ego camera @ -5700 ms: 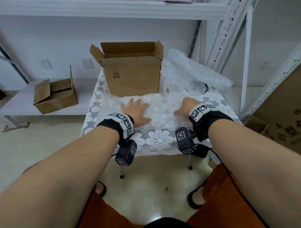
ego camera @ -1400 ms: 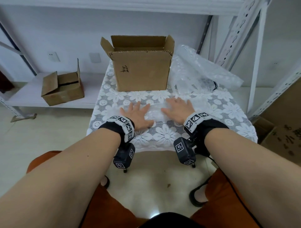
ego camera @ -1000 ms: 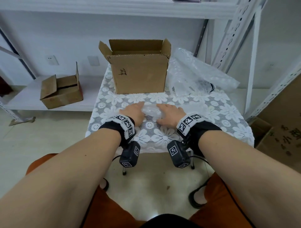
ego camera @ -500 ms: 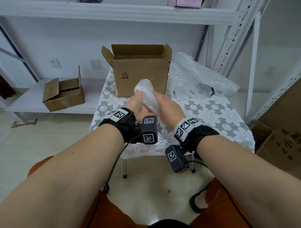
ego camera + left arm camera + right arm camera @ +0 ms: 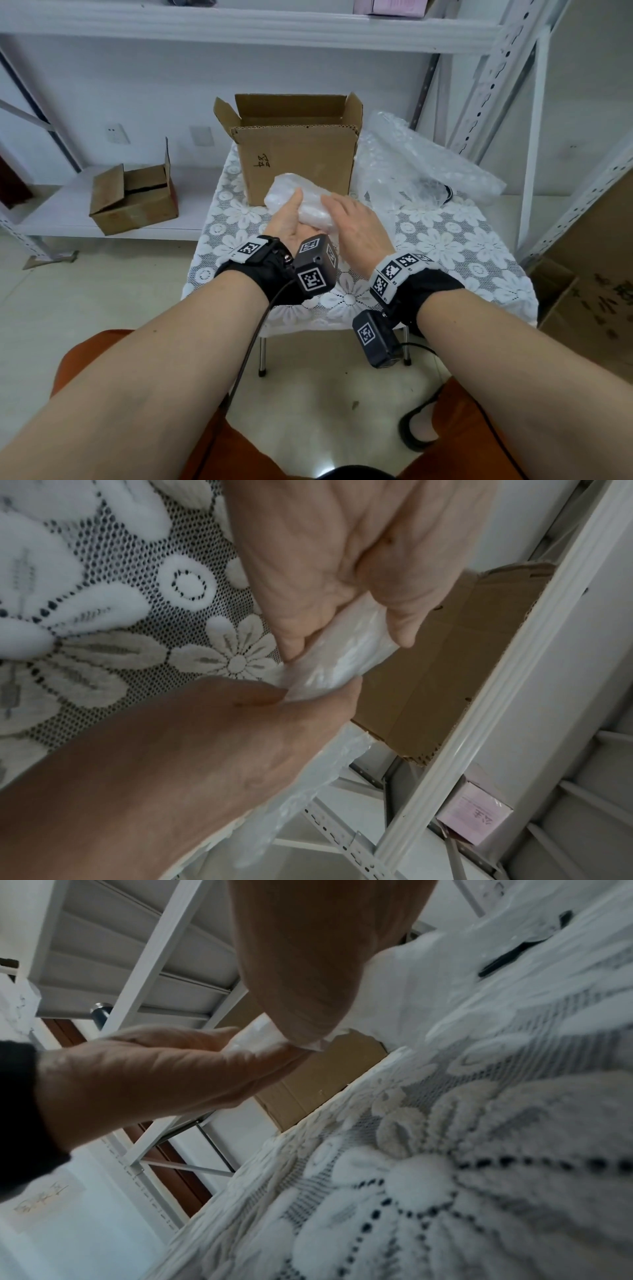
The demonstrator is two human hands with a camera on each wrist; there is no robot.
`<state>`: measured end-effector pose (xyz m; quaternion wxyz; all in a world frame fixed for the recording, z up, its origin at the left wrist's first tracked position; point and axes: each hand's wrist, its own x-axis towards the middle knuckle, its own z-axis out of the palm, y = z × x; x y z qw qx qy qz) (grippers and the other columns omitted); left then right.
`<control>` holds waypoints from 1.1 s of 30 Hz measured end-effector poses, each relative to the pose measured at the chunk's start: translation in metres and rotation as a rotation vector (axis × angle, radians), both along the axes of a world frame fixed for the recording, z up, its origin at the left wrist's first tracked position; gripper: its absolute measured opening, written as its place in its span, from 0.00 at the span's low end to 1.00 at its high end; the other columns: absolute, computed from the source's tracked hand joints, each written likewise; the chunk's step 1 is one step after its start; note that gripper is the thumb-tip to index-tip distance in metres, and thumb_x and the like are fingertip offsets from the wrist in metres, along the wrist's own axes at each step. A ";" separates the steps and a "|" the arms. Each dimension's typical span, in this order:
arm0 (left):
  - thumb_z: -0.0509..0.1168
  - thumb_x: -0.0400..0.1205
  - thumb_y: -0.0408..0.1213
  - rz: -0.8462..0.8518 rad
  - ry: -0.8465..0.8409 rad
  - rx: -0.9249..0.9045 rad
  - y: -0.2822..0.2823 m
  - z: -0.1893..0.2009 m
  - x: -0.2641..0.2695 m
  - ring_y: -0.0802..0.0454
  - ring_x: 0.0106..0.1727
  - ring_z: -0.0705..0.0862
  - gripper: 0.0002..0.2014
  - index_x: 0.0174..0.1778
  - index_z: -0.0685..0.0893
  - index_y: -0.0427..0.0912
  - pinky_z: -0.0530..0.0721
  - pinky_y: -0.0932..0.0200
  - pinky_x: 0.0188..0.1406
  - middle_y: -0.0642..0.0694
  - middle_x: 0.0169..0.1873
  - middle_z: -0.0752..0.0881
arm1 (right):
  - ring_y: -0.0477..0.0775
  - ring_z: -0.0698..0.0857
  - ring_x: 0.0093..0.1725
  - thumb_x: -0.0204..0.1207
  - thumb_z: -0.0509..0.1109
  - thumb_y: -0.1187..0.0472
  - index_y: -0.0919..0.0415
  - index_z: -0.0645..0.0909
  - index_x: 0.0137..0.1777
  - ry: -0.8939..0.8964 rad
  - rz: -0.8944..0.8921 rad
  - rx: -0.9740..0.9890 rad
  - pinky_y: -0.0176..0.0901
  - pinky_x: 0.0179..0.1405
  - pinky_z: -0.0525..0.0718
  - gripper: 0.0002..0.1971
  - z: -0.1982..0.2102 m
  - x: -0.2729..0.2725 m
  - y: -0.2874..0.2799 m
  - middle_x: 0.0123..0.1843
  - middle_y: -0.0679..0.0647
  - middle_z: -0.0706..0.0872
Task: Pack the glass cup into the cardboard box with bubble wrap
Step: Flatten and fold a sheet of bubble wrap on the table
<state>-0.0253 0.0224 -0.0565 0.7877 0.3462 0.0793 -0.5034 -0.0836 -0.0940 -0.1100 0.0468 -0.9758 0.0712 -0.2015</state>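
Left hand (image 5: 289,219) and right hand (image 5: 356,222) are both curled round the bubble-wrapped cup (image 5: 301,202), which we've now lifted off the table (image 5: 462,240) at frame centre, just in front of the open cardboard box (image 5: 298,154), so boxing it looks next

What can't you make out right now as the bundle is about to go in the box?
- Glass cup: hidden inside the bubble-wrap bundle in every view.
- Box floor: head view, near wall blocks it.
- Left hand fingers: head view, behind the bundle.
- Right hand fingertips: right wrist view, blurred.
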 end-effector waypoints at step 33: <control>0.54 0.89 0.38 0.073 -0.211 0.345 0.000 -0.008 0.018 0.30 0.57 0.83 0.20 0.76 0.60 0.38 0.85 0.36 0.50 0.24 0.68 0.74 | 0.52 0.85 0.33 0.85 0.55 0.67 0.64 0.76 0.56 -0.217 -0.484 1.763 0.42 0.32 0.85 0.08 0.043 0.006 -0.003 0.42 0.61 0.85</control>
